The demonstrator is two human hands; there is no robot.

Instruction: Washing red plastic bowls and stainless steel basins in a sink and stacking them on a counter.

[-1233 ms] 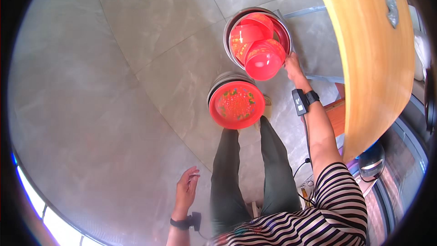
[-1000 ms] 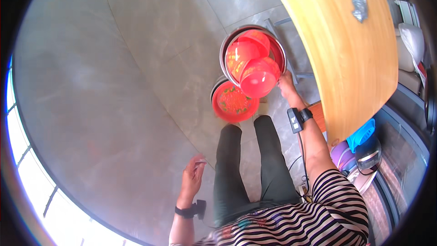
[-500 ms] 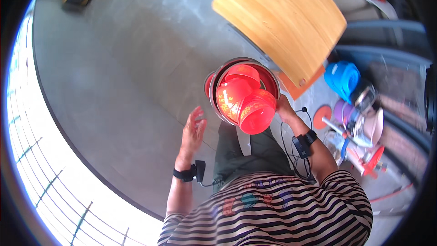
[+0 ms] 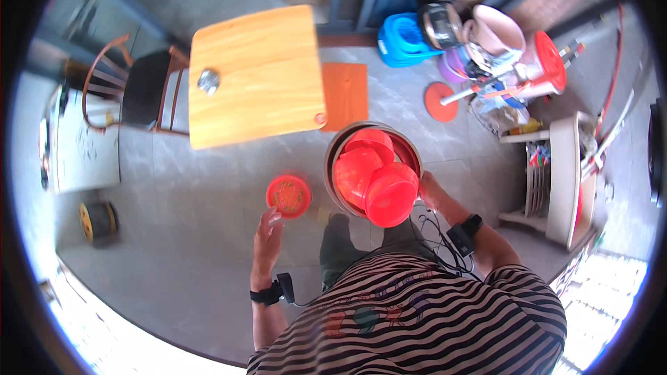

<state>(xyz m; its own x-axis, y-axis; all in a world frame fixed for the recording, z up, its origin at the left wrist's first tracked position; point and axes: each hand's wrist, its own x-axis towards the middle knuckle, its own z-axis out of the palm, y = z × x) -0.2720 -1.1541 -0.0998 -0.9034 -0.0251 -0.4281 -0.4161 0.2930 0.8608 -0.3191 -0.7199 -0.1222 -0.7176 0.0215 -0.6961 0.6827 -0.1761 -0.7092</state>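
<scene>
My right hand (image 4: pixel 432 193) grips the right side of a wide round basin (image 4: pixel 333 184) with a grey-brown rim, held in front of my legs. Its fingers are partly hidden by the basin. Inside lie several red plastic vessels; the nearest red bucket-like one (image 4: pixel 391 198) tilts over the near rim with its mouth toward me. My left hand (image 4: pixel 266 243) is raised, fingers apart, holding nothing. Just beyond its fingertips in the picture, a small red basin (image 4: pixel 288 196) with a patterned bottom rests on the floor, seemingly well below the hand.
A wooden table (image 4: pixel 257 76) carries a small silvery object (image 4: pixel 208 82); a chair (image 4: pixel 146 90) stands at its left. To the right are a blue bucket (image 4: pixel 401 40), a red-lidded bucket (image 4: pixel 549 62) and a pale rack (image 4: pixel 559 180). A spool (image 4: pixel 99 221) sits far left. Cables hang by my right forearm.
My view has turned to the right, so the table now appears further left. The red basin on the floor has come into sight. My right hand still holds the loaded basin; my left stays open.
</scene>
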